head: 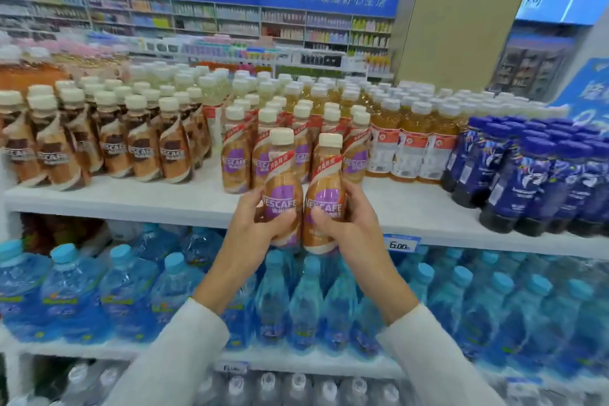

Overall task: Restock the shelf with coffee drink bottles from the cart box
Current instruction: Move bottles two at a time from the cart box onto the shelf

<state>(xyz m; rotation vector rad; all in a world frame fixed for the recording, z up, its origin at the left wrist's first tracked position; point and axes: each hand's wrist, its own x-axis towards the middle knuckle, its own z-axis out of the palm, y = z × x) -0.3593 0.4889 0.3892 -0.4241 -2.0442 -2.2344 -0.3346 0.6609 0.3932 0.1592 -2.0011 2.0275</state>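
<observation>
My left hand [255, 224] grips one coffee drink bottle [283, 171] with a cream cap and purple label. Beside it, my right hand [349, 224] grips a second such bottle [326, 175]. Both bottles stand upright, side by side and touching, just in front of the white top shelf's [131, 198] front edge. Behind them on the shelf stand rows of the same purple-label coffee bottles [235, 158]. The cart box is out of view.
Brown-label coffee bottles [108, 148] fill the shelf's left part, amber tea bottles [412, 145] and dark blue bottles [534, 175] its right. Bare shelf shows in front of the purple rows. Blue water bottles [131, 290] fill the shelf below; a price tag [400, 243] hangs on the edge.
</observation>
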